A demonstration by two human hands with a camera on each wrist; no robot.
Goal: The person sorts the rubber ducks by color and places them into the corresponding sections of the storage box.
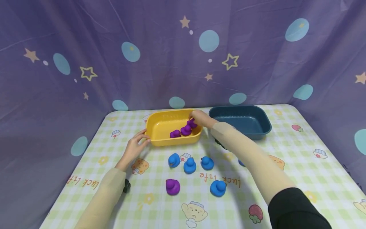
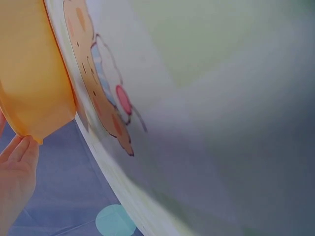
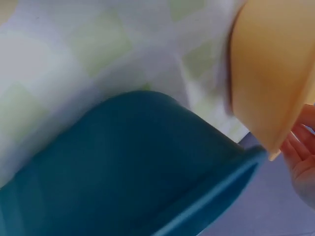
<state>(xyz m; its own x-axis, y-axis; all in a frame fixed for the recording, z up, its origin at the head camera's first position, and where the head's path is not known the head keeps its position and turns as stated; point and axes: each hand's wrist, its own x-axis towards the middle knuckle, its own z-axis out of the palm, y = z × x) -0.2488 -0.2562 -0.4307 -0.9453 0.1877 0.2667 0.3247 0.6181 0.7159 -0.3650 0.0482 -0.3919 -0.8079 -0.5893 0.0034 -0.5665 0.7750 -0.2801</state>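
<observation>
**Ducks being gathered by colour at the yellow tub**

Purple ducks are being collected in the yellow tub (image 1: 160,127), which is standing on the checked tabletop (image 1: 300,159) beside a dark blue tub (image 1: 243,122). The right hand (image 1: 200,118) is being reached over the yellow tub's far right corner, its fingers curled down onto the rearmost purple duck (image 1: 192,123); whether that duck is being pinched or only touched cannot be told from the head view, and the right wrist view is showing only the two tub walls and a sliver of fingers (image 3: 302,152). Two more purple ducks (image 1: 180,131) are lying in a row just beside it inside the tub.

The left hand (image 1: 137,144) is being held against the tub's near left corner, fingers relaxed and touching the rim, apparently so that the light tub is being steadied while the other hand is working inside it. In the left wrist view the fingertips (image 2: 19,152) are being shown right at the tub's edge.

In front of the tub, four blue ducks (image 1: 190,166) and one purple duck (image 1: 172,186) are being left loose on the tabletop, near one another. The blue tub is being kept apart to the right, nothing showing inside it.
</observation>
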